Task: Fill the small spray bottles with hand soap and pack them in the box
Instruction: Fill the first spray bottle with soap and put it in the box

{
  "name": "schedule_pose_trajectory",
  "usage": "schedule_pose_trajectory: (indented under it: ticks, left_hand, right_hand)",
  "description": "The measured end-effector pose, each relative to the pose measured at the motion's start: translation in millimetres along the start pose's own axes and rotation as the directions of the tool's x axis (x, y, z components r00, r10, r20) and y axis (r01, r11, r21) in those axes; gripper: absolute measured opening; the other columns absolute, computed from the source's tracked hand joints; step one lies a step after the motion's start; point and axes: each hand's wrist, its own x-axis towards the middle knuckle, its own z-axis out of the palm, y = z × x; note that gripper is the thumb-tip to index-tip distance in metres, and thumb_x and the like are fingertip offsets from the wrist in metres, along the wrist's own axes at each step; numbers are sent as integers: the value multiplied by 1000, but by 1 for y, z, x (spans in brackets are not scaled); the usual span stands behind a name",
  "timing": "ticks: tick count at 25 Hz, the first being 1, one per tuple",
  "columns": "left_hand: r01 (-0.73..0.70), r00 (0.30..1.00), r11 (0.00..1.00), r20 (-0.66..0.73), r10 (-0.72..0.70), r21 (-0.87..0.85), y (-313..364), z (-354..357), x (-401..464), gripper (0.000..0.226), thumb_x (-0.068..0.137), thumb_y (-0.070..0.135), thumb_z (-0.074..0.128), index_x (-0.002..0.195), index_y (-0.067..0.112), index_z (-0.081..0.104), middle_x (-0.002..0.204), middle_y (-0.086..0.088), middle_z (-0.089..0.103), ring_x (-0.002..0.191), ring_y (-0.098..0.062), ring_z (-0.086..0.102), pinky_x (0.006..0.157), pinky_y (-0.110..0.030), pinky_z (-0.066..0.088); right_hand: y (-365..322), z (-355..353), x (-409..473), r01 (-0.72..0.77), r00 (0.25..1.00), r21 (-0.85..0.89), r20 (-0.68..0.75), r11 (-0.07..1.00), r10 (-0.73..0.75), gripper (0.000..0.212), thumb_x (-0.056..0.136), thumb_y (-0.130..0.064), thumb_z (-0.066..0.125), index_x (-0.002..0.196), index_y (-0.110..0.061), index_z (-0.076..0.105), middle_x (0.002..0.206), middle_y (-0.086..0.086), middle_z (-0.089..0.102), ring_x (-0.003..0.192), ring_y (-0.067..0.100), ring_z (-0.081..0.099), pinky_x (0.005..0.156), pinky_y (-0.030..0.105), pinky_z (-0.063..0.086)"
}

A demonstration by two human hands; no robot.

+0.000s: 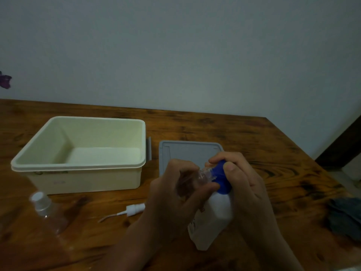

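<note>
My left hand [176, 189] grips a small clear spray bottle [202, 175], tilted with its open neck toward the blue pump top [221, 178] of a white hand soap bottle [212, 218]. My right hand [243, 184] wraps round the soap bottle and its blue top. A loose white spray head with a thin tube [130, 210] lies on the table to the left. Another small clear spray bottle [47, 212], capped, lies on its side at the front left. The cream box [78, 163] stands open at the left, nothing visible inside.
The box's grey lid [187, 151] lies flat on the wooden table [273, 153] behind my hands. A dark grey cloth [345, 218] lies at the right edge. The wall runs along the table's far side; the table ends at the right.
</note>
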Motion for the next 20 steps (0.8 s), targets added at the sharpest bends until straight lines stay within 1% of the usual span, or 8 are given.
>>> schedule_pose_trajectory:
  ticks: [2, 3, 5, 9, 12, 14, 18, 20]
  left_hand:
    - [-15, 1000, 1000, -1, 15, 24, 0, 0, -1, 38, 89, 54, 51, 101, 18, 45, 88, 12, 50, 69, -6, 57, 54, -12, 48]
    - [-18, 1000, 999, -4, 18, 29, 1, 0, -2, 38, 89, 54, 51, 101, 18, 45, 88, 11, 49, 69, -6, 57, 55, -11, 48]
    - [-14, 1000, 999, -11, 14, 30, 2, 0, 0, 38, 89, 54, 51, 101, 18, 45, 89, 14, 49, 72, -1, 56, 58, -8, 47]
    - [25, 999, 999, -26, -25, 19, 3, 1, 1, 36, 88, 57, 51, 103, 25, 45, 98, 36, 48, 78, 9, 56, 61, -9, 49]
    - [29, 999, 1000, -27, -29, -7, 3, 2, 0, 31, 88, 57, 51, 105, 33, 42, 101, 37, 49, 77, 4, 57, 59, -12, 50]
    - [34, 999, 999, -27, -35, -27, 3, 3, 0, 32, 88, 57, 52, 104, 32, 42, 100, 38, 49, 76, 1, 57, 58, -12, 50]
    - [33, 999, 999, -14, -33, -16, 2, 4, 0, 31, 89, 57, 51, 105, 33, 40, 100, 38, 49, 76, 10, 56, 60, -9, 49]
    - [36, 999, 999, -8, -36, -18, 2, 5, -1, 31, 89, 56, 51, 104, 31, 41, 98, 38, 48, 73, 5, 57, 57, -12, 50]
  right_hand:
    - [1, 2, 0, 0, 1000, -20, 2, 1000, 0, 28, 81, -46, 35, 90, -38, 60, 90, -14, 62, 81, 7, 60, 63, 11, 45]
    - [1, 1, -1, -2, 1000, -15, -2, 1000, 2, 28, 81, -45, 35, 89, -37, 61, 90, -14, 62, 81, 6, 60, 62, 10, 45]
    - [0, 1, 0, -5, 1000, -2, -7, 1000, 5, 28, 82, -45, 36, 89, -35, 62, 90, -15, 63, 79, 5, 60, 62, 9, 44]
    - [-1, 0, -1, -9, 1000, 6, -11, 1000, 9, 29, 82, -47, 36, 93, -37, 61, 91, -12, 62, 77, 9, 60, 61, 11, 44]
    - [-1, 2, -2, -6, 1000, 16, -20, 1000, 6, 29, 81, -48, 37, 93, -38, 61, 91, -13, 63, 79, 8, 61, 63, 11, 45]
    - [-1, 2, -1, -6, 1000, 33, -25, 999, 7, 28, 81, -48, 37, 91, -38, 62, 91, -13, 63, 79, 7, 61, 63, 11, 45]
    - [0, 2, -1, -1, 1000, 31, -24, 1000, 2, 26, 81, -45, 37, 88, -37, 61, 89, -13, 63, 79, 6, 60, 62, 12, 45]
    - [0, 2, -2, -7, 1000, 20, -24, 1000, 7, 26, 80, -45, 37, 87, -37, 61, 89, -15, 63, 80, 5, 60, 62, 11, 46]
